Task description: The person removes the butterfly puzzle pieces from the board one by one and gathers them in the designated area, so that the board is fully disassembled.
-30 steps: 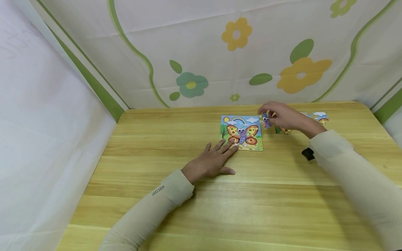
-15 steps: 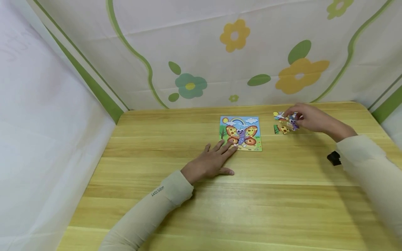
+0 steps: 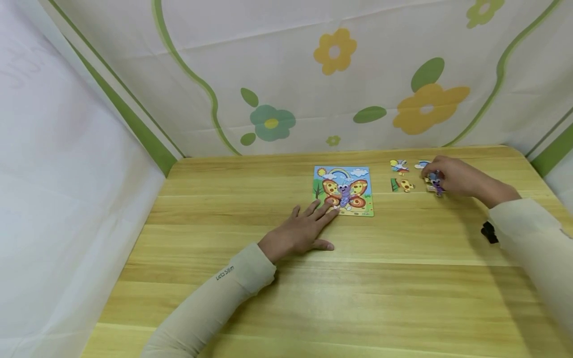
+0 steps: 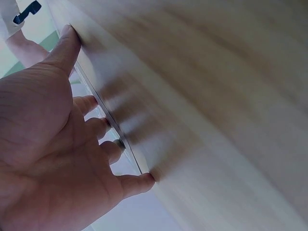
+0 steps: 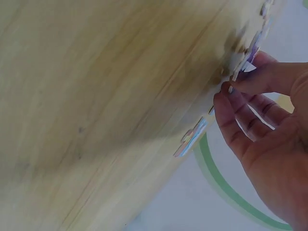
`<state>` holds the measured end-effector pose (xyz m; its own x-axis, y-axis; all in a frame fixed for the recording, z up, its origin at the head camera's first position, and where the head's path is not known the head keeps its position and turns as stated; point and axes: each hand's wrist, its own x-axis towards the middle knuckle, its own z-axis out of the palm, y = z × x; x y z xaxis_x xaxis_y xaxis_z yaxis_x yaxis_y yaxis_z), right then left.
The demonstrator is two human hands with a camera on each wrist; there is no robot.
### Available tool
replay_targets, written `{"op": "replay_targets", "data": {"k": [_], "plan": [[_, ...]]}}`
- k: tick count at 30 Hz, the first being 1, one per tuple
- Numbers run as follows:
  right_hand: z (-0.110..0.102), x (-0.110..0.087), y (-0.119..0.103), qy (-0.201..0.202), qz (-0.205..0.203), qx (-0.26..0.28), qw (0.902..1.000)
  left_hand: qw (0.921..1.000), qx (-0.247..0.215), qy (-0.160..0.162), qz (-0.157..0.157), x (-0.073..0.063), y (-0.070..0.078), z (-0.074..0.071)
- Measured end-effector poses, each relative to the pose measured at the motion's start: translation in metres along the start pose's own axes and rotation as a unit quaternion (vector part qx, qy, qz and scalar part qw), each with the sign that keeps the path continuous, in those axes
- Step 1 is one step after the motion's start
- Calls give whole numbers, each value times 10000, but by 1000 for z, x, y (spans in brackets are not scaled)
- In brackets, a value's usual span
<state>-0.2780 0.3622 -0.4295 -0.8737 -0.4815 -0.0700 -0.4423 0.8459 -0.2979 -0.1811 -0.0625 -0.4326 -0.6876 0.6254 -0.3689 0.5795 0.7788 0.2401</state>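
A square butterfly puzzle board [image 3: 364, 189] lies near the far side of the table. My left hand [image 3: 299, 233] rests with fingers spread, fingertips over the board's lower left edge; in the left wrist view its thumb and fingertips meet the tabletop and board edge. To the right, my right hand [image 3: 461, 176] pinches a puzzle piece [image 3: 437, 187] showing the purple butterfly body, close over the table. In the right wrist view, thumb and forefinger hold that purple piece [image 5: 250, 55]. Three loose puzzle pieces lie near it: sun [image 3: 399, 166], tree-and-wing [image 3: 402, 185] and rainbow [image 3: 422, 164], the last partly hidden.
A white flowered cloth [image 3: 286, 74] hangs behind the table's far edge, with another white cloth [image 3: 58, 199] at the left. The wood-grain tabletop [image 3: 335, 298] stretches toward the front. A black clip-like object [image 3: 489, 232] sits at the right cuff.
The right hand has carried the purple piece from beside the board to the right, past the sun and tree pieces, and slightly nearer the front. The left hand stays in place.
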Motion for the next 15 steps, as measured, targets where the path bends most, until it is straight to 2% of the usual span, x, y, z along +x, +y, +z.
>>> {"op": "replay_targets", "data": {"k": [15], "plan": [[6, -1, 1, 65, 43, -28, 10000, 10000, -12, -12, 3, 0, -1, 0]]}}
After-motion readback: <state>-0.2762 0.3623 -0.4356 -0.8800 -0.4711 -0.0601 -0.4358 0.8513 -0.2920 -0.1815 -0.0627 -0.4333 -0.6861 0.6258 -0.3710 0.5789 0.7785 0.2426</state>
